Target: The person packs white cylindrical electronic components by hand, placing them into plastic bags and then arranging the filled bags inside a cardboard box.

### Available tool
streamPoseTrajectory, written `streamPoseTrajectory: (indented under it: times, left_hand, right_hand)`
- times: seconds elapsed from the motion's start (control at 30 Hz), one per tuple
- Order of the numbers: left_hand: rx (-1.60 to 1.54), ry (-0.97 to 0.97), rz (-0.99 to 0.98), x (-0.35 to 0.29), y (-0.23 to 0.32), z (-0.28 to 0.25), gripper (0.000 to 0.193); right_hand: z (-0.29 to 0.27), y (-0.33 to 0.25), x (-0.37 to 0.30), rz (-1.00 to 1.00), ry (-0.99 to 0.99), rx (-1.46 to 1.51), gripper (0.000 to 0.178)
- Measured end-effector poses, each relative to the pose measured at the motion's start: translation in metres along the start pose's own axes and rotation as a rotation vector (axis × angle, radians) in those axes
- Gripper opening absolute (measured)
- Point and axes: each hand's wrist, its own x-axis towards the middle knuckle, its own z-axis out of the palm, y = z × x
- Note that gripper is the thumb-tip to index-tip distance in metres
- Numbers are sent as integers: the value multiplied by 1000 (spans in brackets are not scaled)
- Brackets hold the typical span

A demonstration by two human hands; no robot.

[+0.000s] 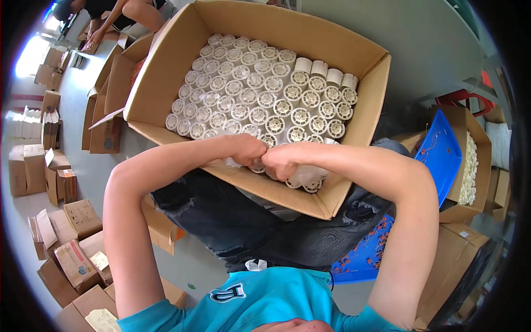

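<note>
A large open cardboard box [260,191] rests in front of me at my lap. Rows of white round plastic parts with spoked ends [257,81] fill much of it, and clear plastic shows over and between some of them. At the box's near side my left hand [251,149] and my right hand [281,160] meet, fingers closed. Both pinch a crumpled clear plastic bag [310,176], which spreads over several parts beside my right hand. My fingertips are partly hidden by the hands themselves. Along the far right, a few parts [319,68] show plain white sides.
Blue trays [440,157] with small red pieces sit at my right, beside a carton of pale pieces [469,169]. Several cardboard boxes [83,218] stand on the left floor. Another person [119,16] bends over boxes at the far left. A grey surface [420,44] lies beyond the box.
</note>
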Motion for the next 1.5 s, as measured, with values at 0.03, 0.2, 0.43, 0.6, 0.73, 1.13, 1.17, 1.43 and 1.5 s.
streamPoseTrajectory:
  times: [0.03, 0.2, 0.43, 0.6, 0.73, 1.13, 1.17, 1.43, 1.5]
  left_hand:
    - [0, 2, -1, -1, -1, 0, 30]
    - [-343, -111, 1, -9, -2, -6, 31]
    - [-534, -95, 64, -12, -8, 0, 28]
    - [65, -121, 26, -8, -8, 9, 34]
    - [-50, -134, 51, 2, -4, 6, 33]
    - [-572, 67, -101, -22, 4, -28, 21]
    - [-493, 171, -31, -24, -5, -25, 20]
    - [7, 141, -302, -77, -53, -14, 21]
    - [-29, 122, -217, -81, -61, -5, 23]
  right_hand:
    - [-1, 1, -2, -25, 29, 26, 11]
    - [-9, 3, -13, -38, 84, 264, 12]
    - [-38, -12, -32, -16, 46, 586, 25]
    - [-65, -3, -32, 60, 436, 477, 26]
    - [-79, 5, -35, 231, 601, 220, 29]
    - [-62, 18, -20, 130, 833, 52, 31]
    - [-65, 15, -18, 144, 836, 64, 29]
    - [-49, -8, 5, 169, 627, -138, 29]
    - [-45, -23, 13, 217, 473, -116, 26]
